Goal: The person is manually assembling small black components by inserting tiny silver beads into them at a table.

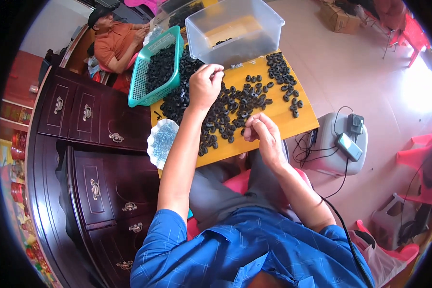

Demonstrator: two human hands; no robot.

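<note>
My left hand (206,86) is closed above the yellow table (293,110), its fingers curled beside the big pile of small black parts (176,103). Whatever its fingers hold is hidden. Nearer to me, my right hand (266,137) hovers over the front of the table with thumb and fingers pinched together. A dark bit shows at those fingertips, but I cannot tell whether it is held or lies on the table behind. Loose black oval pieces with openings (228,106) are spread between and around both hands. By my left forearm sits a white scalloped dish (162,142) of tiny clear bluish bits.
A green basket (135,86) of black parts and a clear plastic bin (261,33) stand at the table's far side. Dark drawers (89,113) flank the left. Cables and small devices lie on a grey stool (362,165) at right. Another person (115,45) sits far left.
</note>
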